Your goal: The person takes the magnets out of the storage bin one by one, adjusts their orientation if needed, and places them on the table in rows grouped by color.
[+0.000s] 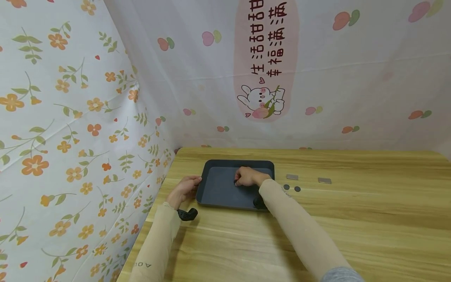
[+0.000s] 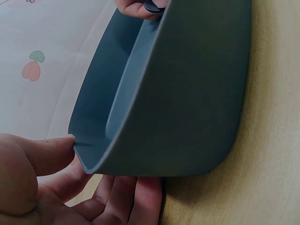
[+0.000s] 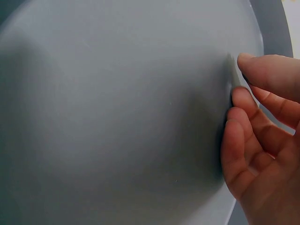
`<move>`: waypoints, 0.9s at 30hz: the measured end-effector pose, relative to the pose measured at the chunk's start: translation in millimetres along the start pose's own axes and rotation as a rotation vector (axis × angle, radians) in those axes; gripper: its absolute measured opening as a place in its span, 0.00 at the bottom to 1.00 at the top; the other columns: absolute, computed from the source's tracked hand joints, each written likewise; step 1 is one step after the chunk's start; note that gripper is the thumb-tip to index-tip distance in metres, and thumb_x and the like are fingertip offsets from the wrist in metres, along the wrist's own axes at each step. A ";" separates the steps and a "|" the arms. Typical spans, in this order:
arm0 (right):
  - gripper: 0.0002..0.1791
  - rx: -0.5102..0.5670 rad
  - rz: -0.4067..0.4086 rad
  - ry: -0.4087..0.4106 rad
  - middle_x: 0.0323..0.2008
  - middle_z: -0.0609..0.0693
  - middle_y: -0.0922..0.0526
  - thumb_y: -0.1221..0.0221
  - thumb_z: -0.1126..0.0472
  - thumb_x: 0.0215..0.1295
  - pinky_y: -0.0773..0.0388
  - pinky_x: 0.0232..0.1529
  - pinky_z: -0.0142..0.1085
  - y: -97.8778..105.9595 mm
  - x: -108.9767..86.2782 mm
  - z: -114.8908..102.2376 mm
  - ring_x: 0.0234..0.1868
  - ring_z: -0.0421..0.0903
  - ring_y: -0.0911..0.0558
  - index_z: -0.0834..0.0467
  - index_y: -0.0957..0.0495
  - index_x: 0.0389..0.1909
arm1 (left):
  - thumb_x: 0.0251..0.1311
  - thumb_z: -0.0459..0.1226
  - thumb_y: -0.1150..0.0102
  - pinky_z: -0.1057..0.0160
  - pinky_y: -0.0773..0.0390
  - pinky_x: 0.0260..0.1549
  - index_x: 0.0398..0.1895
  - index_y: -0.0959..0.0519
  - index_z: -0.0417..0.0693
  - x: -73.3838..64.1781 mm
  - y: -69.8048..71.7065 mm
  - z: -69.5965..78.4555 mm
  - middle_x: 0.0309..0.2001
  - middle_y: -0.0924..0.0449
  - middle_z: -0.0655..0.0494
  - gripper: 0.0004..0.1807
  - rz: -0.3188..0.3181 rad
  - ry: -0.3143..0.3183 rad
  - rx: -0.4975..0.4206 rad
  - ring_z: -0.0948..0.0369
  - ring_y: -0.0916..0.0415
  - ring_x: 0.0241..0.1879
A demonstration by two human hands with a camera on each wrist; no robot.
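Note:
A dark grey rectangular tray (image 1: pixel 222 196) with raised sides lies on the wooden table. At its left side, my left hand (image 1: pixel 184 190) pinches the rim, with the thumb (image 2: pixel 54 152) on the top edge and the other fingers beneath or outside the wall. My right hand (image 1: pixel 248 177) is over the middle of the tray, low to its floor. Between its thumb and fingers it pinches a small dark disc (image 2: pixel 153 6), seen nearly edge-on in the right wrist view. Whether the disc touches the tray floor, I cannot tell.
Right of the tray lie two small dark discs (image 1: pixel 297 188) and two flat grey rectangular pieces (image 1: pixel 324 180). The wooden table (image 1: pixel 370 227) extends to the right and front. Printed cloth (image 1: pixel 334 98) hangs behind it and along the left.

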State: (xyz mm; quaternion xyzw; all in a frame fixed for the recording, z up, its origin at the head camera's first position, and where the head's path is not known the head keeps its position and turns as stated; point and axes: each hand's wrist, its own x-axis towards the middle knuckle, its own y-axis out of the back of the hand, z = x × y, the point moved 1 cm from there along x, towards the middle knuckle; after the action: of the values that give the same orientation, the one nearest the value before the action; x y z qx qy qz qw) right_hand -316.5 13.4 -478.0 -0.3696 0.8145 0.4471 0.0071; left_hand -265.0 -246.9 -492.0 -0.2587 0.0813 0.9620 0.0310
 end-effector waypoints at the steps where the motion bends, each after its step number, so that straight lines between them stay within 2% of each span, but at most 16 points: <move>1: 0.04 -0.001 0.003 0.002 0.35 0.50 0.23 0.40 0.60 0.67 0.33 0.34 0.34 0.4 -0.3 0.2 0.31 0.44 0.29 0.57 0.22 0.38 | 0.75 0.38 0.59 0.62 0.23 0.39 0.66 0.34 0.34 -0.1 0.0 0.3 0.43 0.23 0.52 0.22 0.001 0.000 0.001 0.61 0.25 0.37; 9: 0.04 0.028 0.038 0.004 0.34 0.50 0.21 0.39 0.61 0.65 0.31 0.34 0.34 2.2 -3.3 2.1 0.31 0.43 0.27 0.57 0.21 0.37 | 0.75 0.38 0.59 0.62 0.23 0.39 0.65 0.33 0.34 -1.8 -1.0 1.3 0.44 0.23 0.51 0.22 0.004 -0.002 0.014 0.61 0.25 0.38; 16: 0.03 0.080 0.066 0.048 0.38 0.49 0.19 0.37 0.62 0.62 0.26 0.37 0.35 1.5 -5.1 6.4 0.33 0.43 0.23 0.56 0.20 0.35 | 0.75 0.38 0.58 0.62 0.23 0.40 0.66 0.34 0.34 -3.9 -0.8 0.8 0.44 0.24 0.51 0.22 -0.006 -0.002 0.018 0.61 0.26 0.39; 21: 0.02 0.130 0.073 0.084 0.35 0.49 0.18 0.35 0.64 0.59 0.25 0.37 0.36 2.8 -4.3 6.1 0.33 0.43 0.22 0.56 0.19 0.32 | 0.75 0.37 0.58 0.62 0.23 0.40 0.65 0.33 0.34 -2.8 0.1 0.2 0.44 0.24 0.51 0.22 -0.005 -0.003 0.009 0.61 0.26 0.39; 27: 0.12 0.223 0.054 0.112 0.32 0.51 0.20 0.41 0.69 0.62 0.26 0.37 0.36 5.2 -5.1 5.2 0.31 0.44 0.20 0.59 0.21 0.47 | 0.75 0.37 0.59 0.61 0.23 0.42 0.65 0.34 0.34 -1.3 0.6 -0.9 0.45 0.24 0.51 0.22 -0.012 -0.006 0.017 0.60 0.26 0.41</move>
State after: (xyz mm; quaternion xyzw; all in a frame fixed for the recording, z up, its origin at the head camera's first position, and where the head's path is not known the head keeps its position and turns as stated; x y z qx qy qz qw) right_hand -317.7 22.0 -475.6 -0.3687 0.8680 0.3324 -0.0095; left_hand -263.5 -247.7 -492.0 -0.2561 0.0877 0.9619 0.0390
